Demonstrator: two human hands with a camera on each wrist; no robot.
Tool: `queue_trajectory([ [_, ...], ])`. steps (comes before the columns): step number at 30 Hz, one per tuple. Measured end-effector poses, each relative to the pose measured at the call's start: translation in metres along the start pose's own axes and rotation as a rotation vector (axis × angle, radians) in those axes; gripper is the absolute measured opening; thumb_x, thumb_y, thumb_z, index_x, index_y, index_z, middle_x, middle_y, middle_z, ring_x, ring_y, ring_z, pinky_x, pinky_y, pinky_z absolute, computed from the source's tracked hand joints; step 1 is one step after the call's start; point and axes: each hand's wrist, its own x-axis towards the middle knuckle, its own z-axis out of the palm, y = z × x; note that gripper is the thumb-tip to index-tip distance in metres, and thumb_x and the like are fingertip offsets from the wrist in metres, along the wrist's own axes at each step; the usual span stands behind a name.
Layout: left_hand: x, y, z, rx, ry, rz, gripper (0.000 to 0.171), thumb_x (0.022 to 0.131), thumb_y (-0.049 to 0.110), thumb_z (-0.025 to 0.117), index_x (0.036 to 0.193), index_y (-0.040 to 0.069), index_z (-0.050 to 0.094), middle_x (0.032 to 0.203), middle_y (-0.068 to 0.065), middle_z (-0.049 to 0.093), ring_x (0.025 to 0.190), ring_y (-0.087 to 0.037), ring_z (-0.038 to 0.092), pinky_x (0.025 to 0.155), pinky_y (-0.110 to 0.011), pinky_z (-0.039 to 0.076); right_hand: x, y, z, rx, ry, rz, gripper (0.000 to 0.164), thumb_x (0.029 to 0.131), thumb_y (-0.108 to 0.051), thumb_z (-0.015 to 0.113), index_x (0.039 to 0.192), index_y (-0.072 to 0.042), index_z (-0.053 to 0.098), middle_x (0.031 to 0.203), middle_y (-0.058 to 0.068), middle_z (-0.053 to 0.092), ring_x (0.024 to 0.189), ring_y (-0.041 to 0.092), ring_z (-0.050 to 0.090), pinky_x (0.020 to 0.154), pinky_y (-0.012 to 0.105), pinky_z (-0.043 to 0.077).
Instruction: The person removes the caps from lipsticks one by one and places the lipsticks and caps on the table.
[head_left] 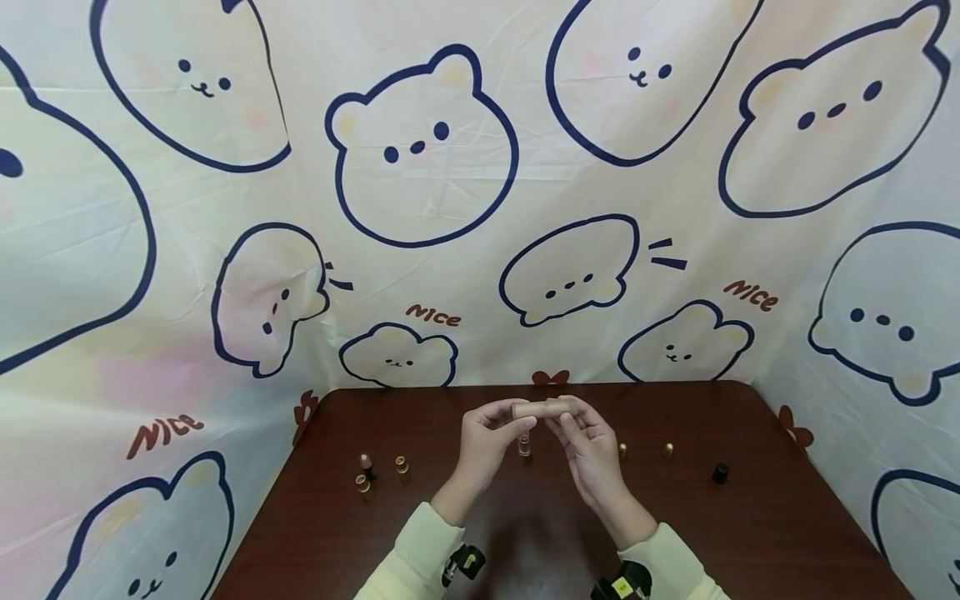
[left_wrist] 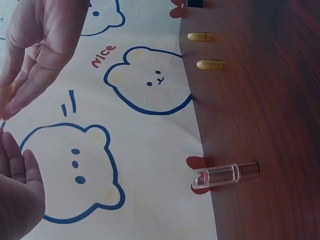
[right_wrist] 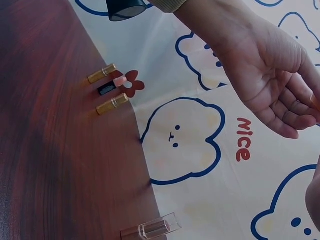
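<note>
Both hands are raised over the far part of the table, with a slim pale beige tube [head_left: 542, 409] held level between them. My left hand [head_left: 483, 442] pinches its left end between thumb and fingers. At the other end, my right hand [head_left: 588, 450] grips the tube the same way, thumb on the near side. The wrist views show the tube only in part, at the frame edge. Just beyond and below the hands, a clear lipstick tube [left_wrist: 222, 176] stands upright on the table.
Left on the dark wooden table [head_left: 300, 542] stand two gold tubes [head_left: 402, 464] and an uncapped pink lipstick [head_left: 366, 465] with a black base. To the right are two small gold pieces [head_left: 669, 451] and a black cap [head_left: 720, 473]. A bear-print cloth [head_left: 480, 275] hangs behind.
</note>
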Motion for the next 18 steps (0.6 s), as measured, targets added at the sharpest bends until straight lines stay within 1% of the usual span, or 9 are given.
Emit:
queue_trajectory([
  [3,0.0002,-0.001,0.0003,-0.009,0.006,0.002,0.026,0.084,0.02,0.078,0.103,0.004,0.073,0.079,-0.007,0.069,0.068,-0.018,0.062,0.065,-0.029,0.053,0.0005,0.0004,0.0002,-0.003,-0.011,-0.01,0.019,0.098,-0.007,0.055,0.115,-0.011,0.064,0.111,0.002,0.067,0.106,0.015,0.063,0.095,0.034,0.046],
  [5,0.0004,-0.0017,0.0005,-0.012,0.011,-0.001,0.027,0.084,0.02,0.078,0.103,0.002,0.073,0.08,-0.006,0.069,0.068,-0.017,0.062,0.064,-0.028,0.052,0.0003,0.0003,0.0004,-0.009,-0.016,-0.017,0.019,0.098,-0.007,0.056,0.113,-0.013,0.065,0.111,0.002,0.066,0.106,0.015,0.063,0.095,0.034,0.046],
  [6,0.0002,-0.0019,0.0004,-0.014,0.013,-0.004,0.027,0.084,0.02,0.078,0.103,0.002,0.073,0.08,-0.006,0.069,0.068,-0.017,0.062,0.064,-0.028,0.052,0.0002,0.0003,0.0004,-0.012,-0.018,-0.02,0.019,0.098,-0.008,0.056,0.113,-0.013,0.065,0.111,0.002,0.066,0.106,0.015,0.063,0.095,0.034,0.046],
  [8,-0.0003,-0.0019,0.0005,-0.017,0.014,-0.008,0.028,0.084,0.02,0.078,0.104,0.001,0.073,0.082,-0.007,0.07,0.07,-0.017,0.062,0.063,-0.028,0.052,-0.0003,0.0003,0.0003,-0.021,-0.016,-0.025,0.019,0.098,-0.008,0.056,0.116,-0.007,0.063,0.111,0.003,0.067,0.106,0.016,0.063,0.094,0.035,0.046],
  [11,-0.0011,-0.0014,0.0006,-0.025,0.014,-0.017,0.027,0.084,0.019,0.078,0.104,0.002,0.073,0.084,-0.008,0.07,0.072,-0.02,0.062,0.062,-0.027,0.052,-0.0008,0.0006,-0.0005,-0.038,-0.018,-0.032,0.028,0.098,-0.008,0.057,0.122,0.006,0.055,0.111,0.003,0.068,0.106,0.017,0.064,0.094,0.035,0.046],
  [12,-0.0013,-0.001,0.0008,-0.027,0.015,-0.02,0.026,0.084,0.019,0.078,0.104,0.002,0.073,0.085,-0.008,0.07,0.072,-0.021,0.062,0.062,-0.026,0.052,-0.0009,0.0007,-0.0008,-0.044,-0.019,-0.034,0.032,0.098,-0.008,0.056,0.124,0.009,0.052,0.112,0.003,0.068,0.106,0.017,0.064,0.094,0.035,0.046],
  [13,-0.0014,-0.0007,0.001,-0.028,0.016,-0.021,0.026,0.084,0.018,0.078,0.104,0.002,0.073,0.085,-0.009,0.07,0.073,-0.022,0.062,0.062,-0.026,0.052,-0.0009,0.0009,-0.0011,-0.05,-0.023,-0.038,0.033,0.098,-0.008,0.056,0.125,0.011,0.05,0.112,0.003,0.068,0.106,0.017,0.064,0.094,0.035,0.046],
  [15,-0.0014,-0.0003,0.0012,-0.033,0.017,-0.027,0.025,0.084,0.016,0.078,0.104,0.002,0.073,0.086,-0.009,0.071,0.074,-0.023,0.062,0.062,-0.026,0.051,-0.0009,0.0011,-0.0017,-0.058,-0.028,-0.046,0.033,0.098,-0.008,0.056,0.125,0.01,0.051,0.113,0.003,0.068,0.106,0.017,0.064,0.094,0.035,0.046],
  [18,-0.0012,-0.0004,0.0017,-0.04,0.017,-0.036,0.025,0.084,0.013,0.077,0.105,0.0,0.073,0.085,-0.007,0.071,0.072,-0.02,0.062,0.061,-0.026,0.051,-0.0011,0.0012,-0.0022,-0.061,-0.031,-0.063,0.026,0.097,-0.008,0.057,0.121,0.003,0.057,0.113,0.004,0.068,0.106,0.018,0.064,0.093,0.035,0.046],
])
